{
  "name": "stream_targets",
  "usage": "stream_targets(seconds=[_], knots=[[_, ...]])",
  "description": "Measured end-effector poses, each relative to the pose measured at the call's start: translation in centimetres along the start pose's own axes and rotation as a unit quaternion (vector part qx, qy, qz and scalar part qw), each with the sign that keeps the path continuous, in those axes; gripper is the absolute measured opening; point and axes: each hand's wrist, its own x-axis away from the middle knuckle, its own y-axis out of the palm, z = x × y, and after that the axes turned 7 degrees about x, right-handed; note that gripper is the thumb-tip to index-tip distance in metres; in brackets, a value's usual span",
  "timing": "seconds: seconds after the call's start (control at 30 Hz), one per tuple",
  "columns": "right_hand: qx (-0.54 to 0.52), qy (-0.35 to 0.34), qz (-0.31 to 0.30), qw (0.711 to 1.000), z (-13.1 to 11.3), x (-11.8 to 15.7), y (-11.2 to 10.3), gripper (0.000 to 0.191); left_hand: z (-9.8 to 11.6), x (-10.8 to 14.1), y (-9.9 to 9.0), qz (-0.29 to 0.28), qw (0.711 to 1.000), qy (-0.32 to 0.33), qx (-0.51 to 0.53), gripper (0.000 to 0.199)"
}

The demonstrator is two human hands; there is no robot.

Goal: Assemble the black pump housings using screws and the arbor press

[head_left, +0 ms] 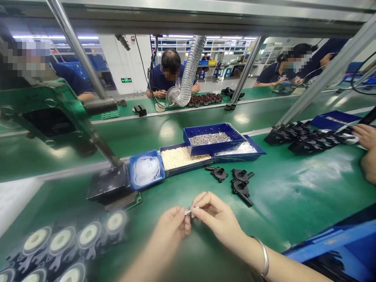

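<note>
My left hand (pixel 175 222) pinches a small metal pin (pixel 188 212) between thumb and fingers, over the green bench. Close against it, my right hand (pixel 214 213) has thumb and fingertips closed on a small white piece (pixel 196 208) at the pin's other end; fingers partly hide both. Beyond the hands lie three black plastic housings (pixel 219 173) with pipe stubs. Behind these, a blue bin of metal pins (pixel 210 138) rests on top of a bin of small cream pieces (pixel 182 158) and a bin of white parts (pixel 245 149).
A blue tray of translucent rings (pixel 147 171) adjoins a green press (pixel 111 184) at left. Several assemblies with pale discs (pixel 62 239) stand front left, blurred. A blue crate (pixel 337 243) is at lower right. Black parts (pixel 311 137) and a co-worker's hand (pixel 366 137) are farther right.
</note>
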Motion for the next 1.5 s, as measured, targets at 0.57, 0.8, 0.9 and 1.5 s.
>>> stream_targets(seconds=[0.57,0.8,0.9,1.5], knots=[[-0.002,0.123,-0.1,0.987,-0.1,0.2,-0.2,0.032,0.4,0.9,-1.5,0.06,0.793,0.303,-0.524,0.038],[0.091,0.064,0.243,0.964,2.3,-3.2,-6.2,0.033,-0.3,0.0,-2.9,0.03,0.792,0.306,-0.528,0.051],[0.062,0.089,0.212,0.971,3.0,-3.6,-6.9,0.037,-0.6,-0.5,-3.2,0.028,0.757,0.324,-0.566,0.051],[-0.072,0.133,-0.042,0.988,-3.3,-1.4,-1.0,0.026,1.3,0.8,0.2,0.053,0.931,0.193,-0.305,0.074]])
